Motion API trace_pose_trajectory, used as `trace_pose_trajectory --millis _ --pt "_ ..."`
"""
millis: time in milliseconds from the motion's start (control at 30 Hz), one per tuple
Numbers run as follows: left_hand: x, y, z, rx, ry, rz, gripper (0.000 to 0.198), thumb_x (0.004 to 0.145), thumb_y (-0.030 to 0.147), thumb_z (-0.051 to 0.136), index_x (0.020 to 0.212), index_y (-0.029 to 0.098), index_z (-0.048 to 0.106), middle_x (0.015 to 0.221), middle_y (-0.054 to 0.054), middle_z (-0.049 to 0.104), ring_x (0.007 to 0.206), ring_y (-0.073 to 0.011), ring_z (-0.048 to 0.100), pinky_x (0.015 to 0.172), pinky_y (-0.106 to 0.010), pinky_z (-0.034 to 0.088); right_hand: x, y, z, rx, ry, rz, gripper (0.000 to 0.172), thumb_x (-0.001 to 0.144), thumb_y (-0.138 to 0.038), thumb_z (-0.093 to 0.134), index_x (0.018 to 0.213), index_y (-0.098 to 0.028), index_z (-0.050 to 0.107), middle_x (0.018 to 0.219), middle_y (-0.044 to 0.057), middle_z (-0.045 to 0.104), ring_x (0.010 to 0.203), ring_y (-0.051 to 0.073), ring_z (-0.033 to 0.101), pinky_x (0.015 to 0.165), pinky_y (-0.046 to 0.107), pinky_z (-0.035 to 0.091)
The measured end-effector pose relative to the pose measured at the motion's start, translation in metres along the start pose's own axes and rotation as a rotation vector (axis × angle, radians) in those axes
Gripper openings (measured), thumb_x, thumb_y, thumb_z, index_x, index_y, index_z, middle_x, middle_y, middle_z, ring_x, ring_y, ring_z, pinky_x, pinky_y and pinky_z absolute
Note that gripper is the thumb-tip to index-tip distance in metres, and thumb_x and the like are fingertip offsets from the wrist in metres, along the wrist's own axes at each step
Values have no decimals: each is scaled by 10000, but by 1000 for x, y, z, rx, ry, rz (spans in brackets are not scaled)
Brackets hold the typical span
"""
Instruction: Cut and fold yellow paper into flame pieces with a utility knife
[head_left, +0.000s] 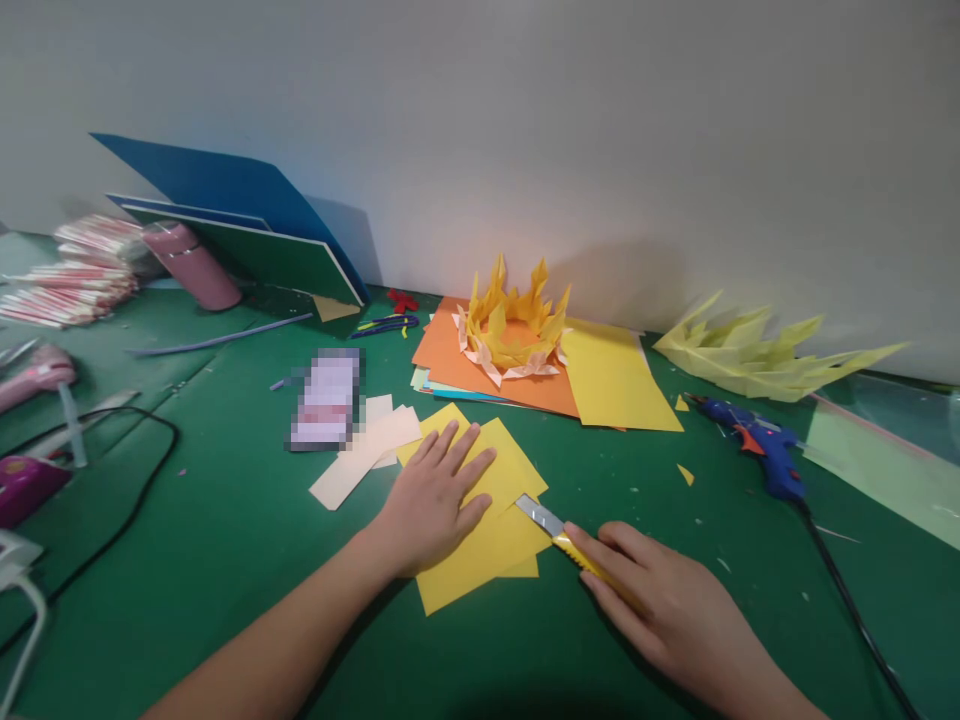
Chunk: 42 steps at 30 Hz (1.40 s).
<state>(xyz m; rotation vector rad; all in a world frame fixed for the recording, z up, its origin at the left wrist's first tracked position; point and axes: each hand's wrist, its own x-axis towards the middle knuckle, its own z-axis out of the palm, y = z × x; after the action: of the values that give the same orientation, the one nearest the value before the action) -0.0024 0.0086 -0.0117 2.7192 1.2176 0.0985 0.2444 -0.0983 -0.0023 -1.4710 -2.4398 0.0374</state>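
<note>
Here's the green table (247, 560), spanning the frame from left to right, with a blue board (225, 185) leaning at the upper left. Centre, just above the middle, lies a stack of orange sheets (450, 378), yellow ones at its right; over at the right edge sits a pale yellow folded piece (765, 370), spiky and long. And in the middle of the frame, the yellow paper (484, 560), several overlapping sheets set askew. The right hand (656, 585) comes in from the lower right, fingers closed around a handle; the left hand (435, 495) lies flat on the yellow paper, fingers spread, clenching nothing. On the orange stack stands a folded paper crown (514, 350); mid-right, a blue glue gun (784, 465). Pale strips (367, 455) lie left of centre. Smaller now: the yellow cutter (574, 550) in the right hand's grasp, its blade over the yellow paper's right side; whether it's biting in, one can't tell. Smallest, a yellow scrap (685, 475) near the glue gun.
</note>
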Motion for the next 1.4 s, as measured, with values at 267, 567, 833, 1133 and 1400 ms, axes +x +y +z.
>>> trace_pose_trajectory --millis 267,567,833,1133,1400 --pt "-1 -1 1 -4 8 2 497 956 473 313 1414 290 376 1545 -42 258 1425 -297 180 1142 -520 220 -2 10 -2 20 1 8 379 969 -284 316 1186 -208 616 860 69 646 623 123 630 503 204 470" --pt "0 0 1 -18 6 -11 490 957 456 313 1412 287 379 1555 -49 227 1426 -289 180 1142 -510 220 5 22 -4 44 -35 -25 372 966 -273 342 1215 -197 607 887 75 649 639 127 632 526 216 479" --pt "-2 -1 4 -23 23 -3 497 961 474 293 1410 281 382 1558 -53 217 1426 -286 185 1141 -505 214 17 33 -2 45 -75 -62 369 967 -277 346 1223 -200 601 910 82 648 656 143 624 563 247 489" --pt "-3 -1 7 8 40 -11 574 954 499 264 1448 208 291 1554 -80 222 1430 -271 177 1150 -463 196 37 38 -2 24 -85 -142 373 967 -251 331 1213 -173 600 870 80 623 658 150 607 553 243 469" --pt "-3 -2 8 24 43 -17 648 950 512 243 1453 104 237 1550 -134 184 1432 -250 159 1165 -406 160 56 43 3 0 -80 -164 369 964 -255 340 1221 -170 591 866 75 611 630 147 583 545 245 444"
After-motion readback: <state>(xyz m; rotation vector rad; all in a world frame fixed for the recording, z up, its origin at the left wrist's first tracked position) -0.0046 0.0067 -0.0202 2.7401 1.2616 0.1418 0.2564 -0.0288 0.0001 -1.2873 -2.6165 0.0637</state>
